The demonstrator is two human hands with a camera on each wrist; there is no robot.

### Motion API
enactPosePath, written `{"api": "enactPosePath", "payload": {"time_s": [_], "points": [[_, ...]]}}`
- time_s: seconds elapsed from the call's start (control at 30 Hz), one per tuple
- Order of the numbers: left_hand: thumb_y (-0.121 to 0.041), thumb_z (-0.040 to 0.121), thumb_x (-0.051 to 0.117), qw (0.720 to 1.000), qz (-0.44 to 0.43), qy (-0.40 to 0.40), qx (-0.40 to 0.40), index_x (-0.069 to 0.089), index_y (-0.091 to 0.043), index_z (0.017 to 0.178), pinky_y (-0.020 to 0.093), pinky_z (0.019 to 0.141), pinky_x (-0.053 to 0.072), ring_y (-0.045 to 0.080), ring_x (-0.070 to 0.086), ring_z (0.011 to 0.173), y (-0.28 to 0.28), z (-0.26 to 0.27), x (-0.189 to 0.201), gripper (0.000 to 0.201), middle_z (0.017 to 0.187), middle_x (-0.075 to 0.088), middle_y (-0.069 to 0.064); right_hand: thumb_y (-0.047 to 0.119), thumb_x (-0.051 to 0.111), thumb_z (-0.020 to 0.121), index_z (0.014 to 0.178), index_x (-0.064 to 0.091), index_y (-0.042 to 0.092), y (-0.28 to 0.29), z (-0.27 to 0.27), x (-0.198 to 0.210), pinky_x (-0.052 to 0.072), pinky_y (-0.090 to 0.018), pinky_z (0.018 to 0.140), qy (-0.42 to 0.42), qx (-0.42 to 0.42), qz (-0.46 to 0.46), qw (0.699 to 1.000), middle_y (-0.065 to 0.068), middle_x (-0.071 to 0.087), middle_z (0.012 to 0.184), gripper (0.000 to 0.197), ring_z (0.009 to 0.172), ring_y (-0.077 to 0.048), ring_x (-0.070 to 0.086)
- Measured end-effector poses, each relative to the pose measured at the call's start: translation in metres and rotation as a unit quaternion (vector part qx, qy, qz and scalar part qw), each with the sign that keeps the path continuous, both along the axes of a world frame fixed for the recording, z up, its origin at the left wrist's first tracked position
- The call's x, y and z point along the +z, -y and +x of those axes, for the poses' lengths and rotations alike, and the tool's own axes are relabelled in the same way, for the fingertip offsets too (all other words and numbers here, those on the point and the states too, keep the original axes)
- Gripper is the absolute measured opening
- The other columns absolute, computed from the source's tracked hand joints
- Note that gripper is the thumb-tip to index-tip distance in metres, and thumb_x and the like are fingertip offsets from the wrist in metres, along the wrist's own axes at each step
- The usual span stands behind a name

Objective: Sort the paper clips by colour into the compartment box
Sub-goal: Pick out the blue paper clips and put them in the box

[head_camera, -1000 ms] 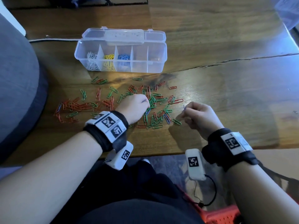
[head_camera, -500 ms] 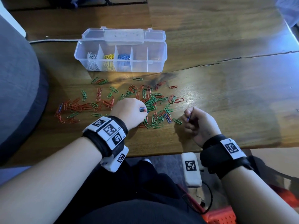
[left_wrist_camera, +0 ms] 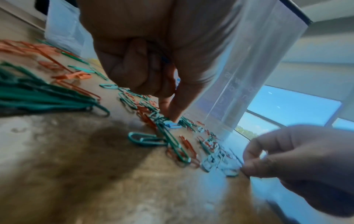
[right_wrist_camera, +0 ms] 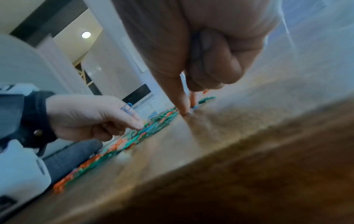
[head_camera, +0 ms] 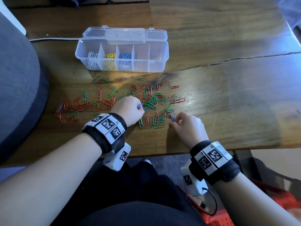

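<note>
Red and green paper clips [head_camera: 151, 101] lie scattered on the wooden table [head_camera: 228, 98], with a few blue ones among them. My left hand [head_camera: 141, 107] holds a blue clip [head_camera: 140, 105] in its curled fingers, and its index finger presses on another blue clip [left_wrist_camera: 172, 125] in the pile. My right hand [head_camera: 174, 119] keeps blue clips [right_wrist_camera: 195, 48] tucked in its curled fingers and pinches at a blue clip [head_camera: 172, 117] on the table. The clear compartment box [head_camera: 159, 62] stands open behind the pile, with white [head_camera: 92, 60], yellow [head_camera: 110, 60] and blue clips [head_camera: 124, 57] in its three left compartments.
The box's two right compartments show nothing inside. A grey cushion [head_camera: 17, 88] fills the left side, with a white cable [head_camera: 53, 39] behind it. The table's near edge runs just below my wrists. A crack [head_camera: 236, 59] crosses the table on the right.
My left hand has picked up a blue clip and pressed its index finger on another. My right hand, lifted with a blue clip before, has moved left and down to the pile's edge.
</note>
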State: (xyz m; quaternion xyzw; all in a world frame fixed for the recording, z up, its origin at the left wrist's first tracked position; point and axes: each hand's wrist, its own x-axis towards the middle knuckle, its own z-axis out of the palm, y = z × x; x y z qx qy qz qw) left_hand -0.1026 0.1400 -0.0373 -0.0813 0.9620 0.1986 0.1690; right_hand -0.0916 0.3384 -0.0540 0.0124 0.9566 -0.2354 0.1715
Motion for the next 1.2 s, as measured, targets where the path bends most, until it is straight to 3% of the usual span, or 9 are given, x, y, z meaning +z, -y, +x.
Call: {"api": "enactPosePath", "payload": {"time_s": [0.1, 0.27, 0.37, 0.47, 0.63, 0.9, 1.07, 1.13, 1.2], "points": [[-0.02, 0.083, 0.054, 0.999, 0.02, -0.024, 0.035, 0.066, 0.0, 0.079, 0.031, 0.058, 0.038, 0.029, 0.052, 0.066, 0.012, -0.001, -0.001, 0.024, 0.078, 0.064, 0.019, 0.028, 0.061, 0.082, 0.088, 0.06, 0.018, -0.003, -0.002, 0.002, 0.033, -0.025, 0.068, 0.006, -0.01, -0.008, 1.0, -0.001, 0.058, 0.082, 0.012, 0.09, -0.025, 0.057], [-0.03, 0.085, 0.061, 0.996, 0.013, -0.044, 0.076, 0.065, -0.012, 0.08, 0.028, 0.06, 0.035, 0.024, 0.053, 0.075, 0.022, 0.004, 0.008, 0.019, 0.077, 0.057, 0.002, 0.035, 0.062, 0.084, 0.092, 0.058, 0.02, -0.001, -0.006, 0.005, 0.036, -0.026, 0.069, -0.013, -0.004, -0.023, 1.0, 0.0, 0.058, 0.083, 0.018, 0.085, -0.022, 0.055], [-0.039, 0.093, 0.048, 0.996, 0.014, -0.063, 0.055, 0.054, -0.008, 0.067, 0.03, 0.051, 0.029, 0.027, 0.048, 0.063, 0.016, 0.004, 0.011, 0.042, 0.064, 0.053, 0.008, 0.031, 0.056, 0.087, 0.093, 0.059, 0.022, 0.005, -0.008, 0.004, 0.039, -0.027, 0.07, -0.008, 0.023, 0.003, 1.0, 0.001, 0.056, 0.086, 0.011, 0.09, -0.025, 0.057], [-0.027, 0.1, 0.034, 0.995, 0.056, -0.065, 0.049, 0.06, -0.005, 0.082, 0.033, 0.054, 0.029, 0.027, 0.05, 0.066, 0.007, 0.003, 0.01, 0.038, 0.065, 0.052, 0.006, 0.027, 0.053, 0.087, 0.093, 0.061, 0.021, 0.008, -0.011, 0.005, 0.038, -0.027, 0.07, -0.005, 0.034, 0.015, 0.999, -0.003, 0.06, 0.09, 0.011, 0.089, -0.025, 0.057], [-0.027, 0.096, 0.043, 0.998, -0.011, -0.066, -0.004, 0.063, -0.011, 0.091, 0.028, 0.059, 0.034, 0.024, 0.05, 0.068, -0.001, 0.006, 0.003, 0.026, 0.076, 0.059, 0.004, 0.024, 0.067, 0.082, 0.078, 0.067, 0.018, 0.002, -0.018, 0.011, 0.033, -0.021, 0.053, -0.01, -0.005, -0.126, 0.992, 0.008, 0.048, 0.059, 0.007, 0.057, -0.007, 0.046], [-0.013, 0.088, 0.049, 0.994, -0.075, -0.023, -0.07, 0.055, -0.008, 0.079, 0.029, 0.052, 0.035, 0.027, 0.053, 0.069, -0.015, 0.002, -0.001, 0.012, 0.069, 0.05, 0.003, 0.006, 0.069, 0.079, 0.081, 0.069, 0.004, -0.003, -0.024, 0.023, 0.02, -0.013, 0.032, 0.142, -0.192, -0.412, 0.879, 0.011, 0.042, 0.039, 0.003, 0.031, -0.003, 0.023], [-0.023, 0.093, 0.042, 0.991, 0.131, 0.023, -0.013, 0.042, -0.015, 0.065, 0.029, 0.053, 0.028, 0.02, 0.039, 0.057, -0.006, 0.003, 0.002, 0.028, 0.064, 0.044, 0.001, 0.01, 0.038, 0.082, 0.065, 0.041, 0.013, -0.003, -0.031, 0.035, 0.016, -0.014, 0.033, 0.291, -0.262, -0.562, 0.729, 0.0, 0.034, 0.063, 0.018, 0.037, -0.006, 0.022], [-0.019, 0.094, 0.043, 0.93, 0.354, 0.058, 0.083, 0.041, -0.016, 0.062, 0.023, 0.045, 0.026, 0.016, 0.033, 0.049, 0.0, 0.005, 0.005, 0.032, 0.057, 0.039, -0.001, 0.014, 0.035, 0.084, 0.063, 0.037, 0.014, -0.001, -0.033, 0.04, 0.02, -0.016, 0.036, 0.32, -0.264, -0.591, 0.692, 0.0, 0.036, 0.062, 0.021, 0.04, -0.008, 0.027], [-0.013, 0.094, 0.039, 0.821, 0.538, 0.075, 0.178, 0.04, -0.016, 0.063, 0.015, 0.035, 0.025, 0.011, 0.032, 0.045, 0.008, 0.007, 0.011, 0.032, 0.054, 0.038, -0.002, 0.019, 0.041, 0.087, 0.063, 0.042, 0.014, 0.004, -0.036, 0.043, 0.033, -0.013, 0.038, 0.327, -0.264, -0.601, 0.679, 0.0, 0.045, 0.061, 0.025, 0.044, -0.007, 0.037]]}}
